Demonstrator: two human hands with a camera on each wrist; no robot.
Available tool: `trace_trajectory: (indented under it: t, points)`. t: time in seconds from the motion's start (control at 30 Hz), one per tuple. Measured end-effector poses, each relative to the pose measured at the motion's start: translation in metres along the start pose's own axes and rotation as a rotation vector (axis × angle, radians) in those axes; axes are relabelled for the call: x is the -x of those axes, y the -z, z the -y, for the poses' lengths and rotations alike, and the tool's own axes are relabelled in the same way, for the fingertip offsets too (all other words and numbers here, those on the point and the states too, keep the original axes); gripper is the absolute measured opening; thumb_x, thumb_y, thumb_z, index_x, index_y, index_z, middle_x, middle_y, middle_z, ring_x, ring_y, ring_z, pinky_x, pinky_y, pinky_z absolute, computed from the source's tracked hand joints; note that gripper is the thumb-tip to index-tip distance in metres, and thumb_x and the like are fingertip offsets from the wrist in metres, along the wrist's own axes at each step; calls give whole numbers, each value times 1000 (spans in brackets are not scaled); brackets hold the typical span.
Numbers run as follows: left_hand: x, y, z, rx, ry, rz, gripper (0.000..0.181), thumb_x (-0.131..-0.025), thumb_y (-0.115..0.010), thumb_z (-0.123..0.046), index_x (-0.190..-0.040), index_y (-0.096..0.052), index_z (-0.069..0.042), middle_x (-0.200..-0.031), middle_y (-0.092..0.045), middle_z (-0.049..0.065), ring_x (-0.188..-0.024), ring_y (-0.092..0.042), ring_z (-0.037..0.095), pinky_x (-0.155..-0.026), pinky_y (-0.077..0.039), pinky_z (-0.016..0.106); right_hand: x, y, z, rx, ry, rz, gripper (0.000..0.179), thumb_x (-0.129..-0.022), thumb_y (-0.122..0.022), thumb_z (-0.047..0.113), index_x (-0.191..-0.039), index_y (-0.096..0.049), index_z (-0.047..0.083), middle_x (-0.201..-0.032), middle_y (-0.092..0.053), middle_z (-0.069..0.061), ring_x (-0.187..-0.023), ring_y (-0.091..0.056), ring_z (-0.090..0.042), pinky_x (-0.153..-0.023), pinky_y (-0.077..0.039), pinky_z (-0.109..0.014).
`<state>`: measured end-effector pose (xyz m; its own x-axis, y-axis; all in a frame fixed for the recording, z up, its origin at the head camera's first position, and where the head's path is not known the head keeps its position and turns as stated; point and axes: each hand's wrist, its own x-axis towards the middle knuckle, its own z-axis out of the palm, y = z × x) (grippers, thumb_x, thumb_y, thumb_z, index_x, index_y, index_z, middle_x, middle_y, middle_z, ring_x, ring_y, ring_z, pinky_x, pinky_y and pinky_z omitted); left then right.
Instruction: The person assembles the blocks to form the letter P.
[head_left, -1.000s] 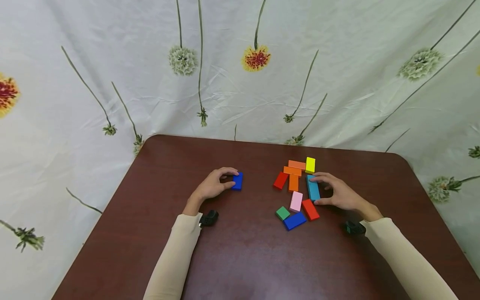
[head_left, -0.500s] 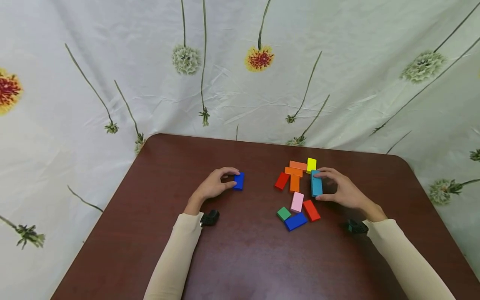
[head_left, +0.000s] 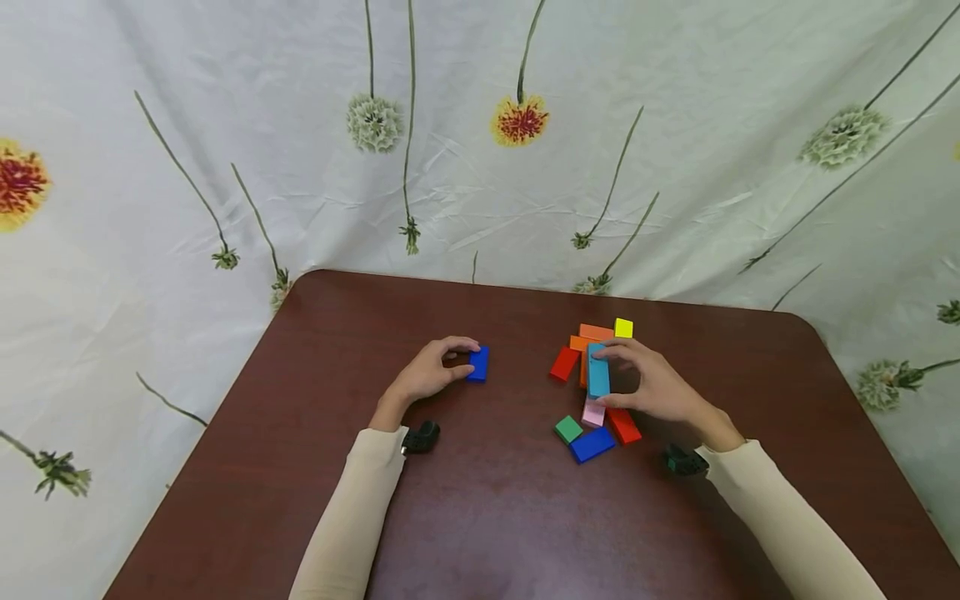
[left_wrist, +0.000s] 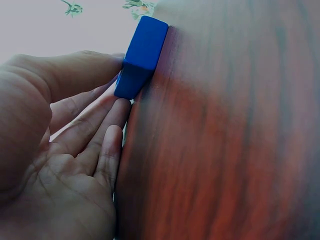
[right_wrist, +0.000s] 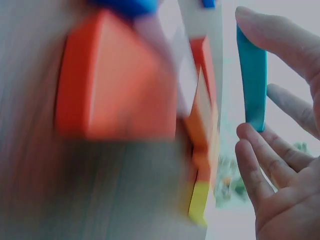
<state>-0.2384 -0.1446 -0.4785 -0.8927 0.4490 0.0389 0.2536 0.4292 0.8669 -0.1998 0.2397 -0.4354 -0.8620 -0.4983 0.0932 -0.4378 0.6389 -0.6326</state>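
Gripping a smooth blue block (head_left: 480,367) is the left hand (head_left: 429,368); a turquoise oblong (head_left: 598,374), the right hand (head_left: 657,385).

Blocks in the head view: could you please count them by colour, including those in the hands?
Blue blocks: 2
Light blue block: 1
Red blocks: 2
Orange blocks: 3 (one mostly hidden)
Yellow block: 1
Pink block: 1
Green block: 1
Total: 11
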Motion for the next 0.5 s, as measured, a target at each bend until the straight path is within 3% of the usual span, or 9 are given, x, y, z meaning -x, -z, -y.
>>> trace_trajectory:
  t: [0.27, 0.5]
  points:
    - [-1, -1, 1, -16, 7, -3, 36, -95, -68, -8, -131, -63, -5, -141, -58, 14, -133, -52, 32, -115, -39, 47, -11, -27, 29, -37, 67, 9, 64, -78, -87, 33, -134, -62, 12, -144, -51, -12, -128, -52, -34, -101, -48, -56]
    - [-1, -1, 1, -25, -14, 2, 37, -95, -68, -7, -131, -63, -4, -141, -58, 15, -132, -52, 33, -114, -39, 49, -20, -49, 49, -23, 79, 17, 63, -79, -87, 33, -132, -63, 12, -147, -48, -14, -118, -58, -33, -98, -51, -52]
